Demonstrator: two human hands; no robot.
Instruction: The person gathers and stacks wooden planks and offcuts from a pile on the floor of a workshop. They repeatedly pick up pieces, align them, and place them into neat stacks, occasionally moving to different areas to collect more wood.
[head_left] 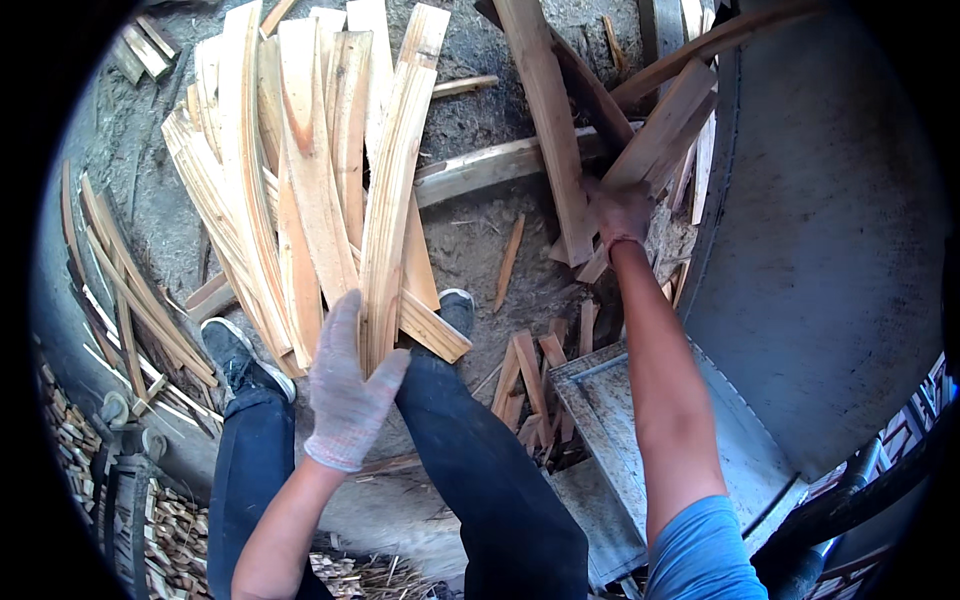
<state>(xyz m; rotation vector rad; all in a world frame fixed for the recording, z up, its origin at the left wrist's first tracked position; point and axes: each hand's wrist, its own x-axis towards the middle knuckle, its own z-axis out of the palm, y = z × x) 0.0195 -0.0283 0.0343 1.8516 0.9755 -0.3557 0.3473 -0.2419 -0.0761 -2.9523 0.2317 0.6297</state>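
Pale boards, a loose fan; lay on the ground toward its upper-left corner, lower ends between the shoes; one crosswise board showed beneath the fan's lower end.

Left hand, gloved; fingers extended and close together, thumb spread wide; poised at the fan's lower end, nothing seen in its grasp; whether it touched the wood could not be told.

Right hand, gloved; fingers appeared curled about the lower end of a short board, toward the ground's upper-right corner; tightness of hold could not be told, the spot being shadowed; a long board stood just beside it, aslant.

Sundries: a squared beam between the two groups; thin slats along the ground's left edge; offcuts near its lower-right corner, next to a metal box; a curved metal sheet beyond its right edge.

Progress, as judged: partway; many boards gathered in the fan, ends uneven and the lot unbound; several at the right remained outside it.
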